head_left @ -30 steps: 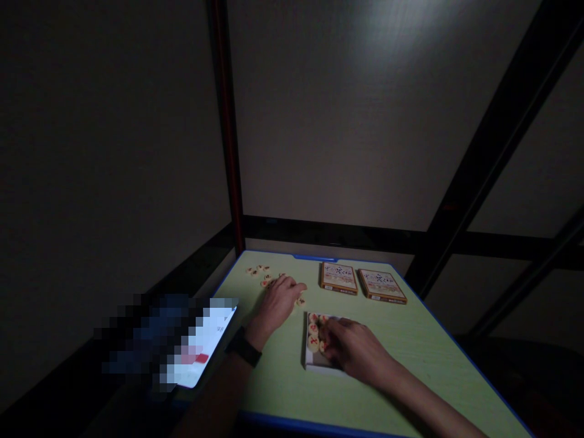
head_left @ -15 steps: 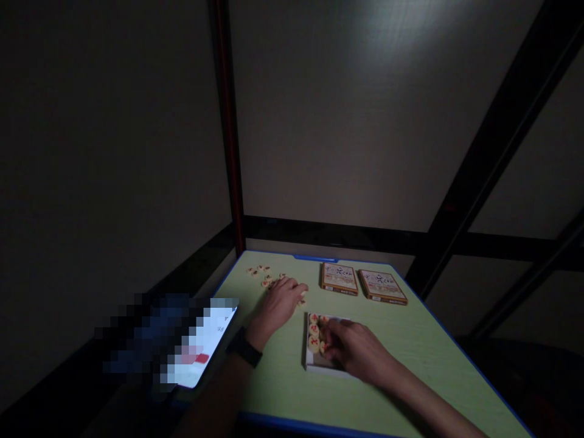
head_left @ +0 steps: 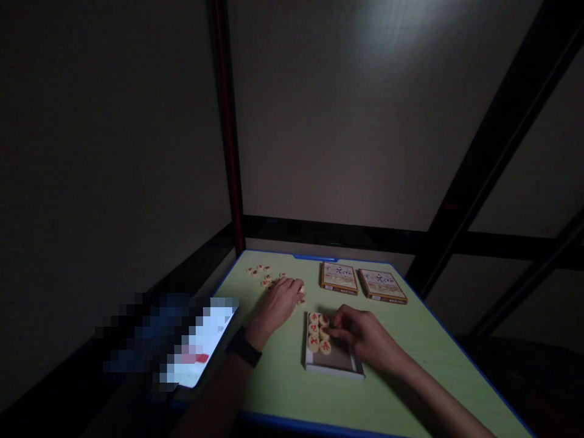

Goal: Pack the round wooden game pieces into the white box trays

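Note:
A shallow tray (head_left: 335, 364) lies on the table, with several round Chinese chess pieces (head_left: 314, 342) in two columns along its left side, red characters facing up. Over the tray's right side is my right hand (head_left: 365, 334), its thumb and fingers apart by the right column; I see nothing held. My left hand (head_left: 280, 304), with a dark band on the wrist, is curled over a loose pile of pieces further back. A pale piece (head_left: 302, 290) shows at its fingertips, which appear closed on it. The hand hides part of the pile.
Two flat printed boxes (head_left: 340, 278) (head_left: 382, 286) lie at the back right of the green, blue-edged table (head_left: 283, 383). Several more loose pieces (head_left: 260, 267) lie at the back left. A lit screen (head_left: 212, 328), partly pixelated, is at the left edge. Walls stand behind and left.
My right hand has drawn back slightly to the right and its fingers have parted, baring the lower piece of the right column and more of the tray. My left hand has barely moved.

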`<state>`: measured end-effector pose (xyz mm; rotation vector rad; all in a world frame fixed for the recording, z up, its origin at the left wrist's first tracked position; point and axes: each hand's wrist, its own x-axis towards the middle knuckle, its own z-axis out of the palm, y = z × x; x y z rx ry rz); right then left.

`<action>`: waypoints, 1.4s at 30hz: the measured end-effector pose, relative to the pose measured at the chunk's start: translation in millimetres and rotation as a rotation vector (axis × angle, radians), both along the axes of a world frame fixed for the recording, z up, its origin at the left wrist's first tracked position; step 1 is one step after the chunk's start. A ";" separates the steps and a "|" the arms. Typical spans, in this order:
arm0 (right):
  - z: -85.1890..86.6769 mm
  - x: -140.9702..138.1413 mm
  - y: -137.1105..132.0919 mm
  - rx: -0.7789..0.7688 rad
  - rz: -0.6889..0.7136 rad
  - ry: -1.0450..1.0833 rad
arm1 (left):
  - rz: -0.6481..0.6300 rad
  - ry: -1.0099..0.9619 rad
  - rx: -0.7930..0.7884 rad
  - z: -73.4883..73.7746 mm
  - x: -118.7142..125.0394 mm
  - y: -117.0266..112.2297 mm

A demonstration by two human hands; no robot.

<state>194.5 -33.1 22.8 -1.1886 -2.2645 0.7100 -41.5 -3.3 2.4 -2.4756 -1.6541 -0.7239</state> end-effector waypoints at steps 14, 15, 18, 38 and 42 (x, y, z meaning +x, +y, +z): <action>-10.3 -25.6 29.9 -0.213 -0.074 0.567 | -0.320 -0.185 0.223 8.5 24.9 -21.5; -11.2 -23.5 29.6 -0.247 -0.076 0.585 | -0.322 -0.196 0.214 9.8 23.9 -22.4; -14.2 -13.9 22.0 -0.288 -0.099 0.559 | -0.305 -0.231 0.174 16.0 19.0 -25.2; -3.0 -11.9 -16.8 -0.074 -0.012 -0.105 | 0.453 0.019 0.010 30.5 -16.6 -2.6; 2.3 -13.9 -21.3 -0.078 0.001 -0.188 | 0.553 0.033 -0.057 31.9 -25.8 -0.3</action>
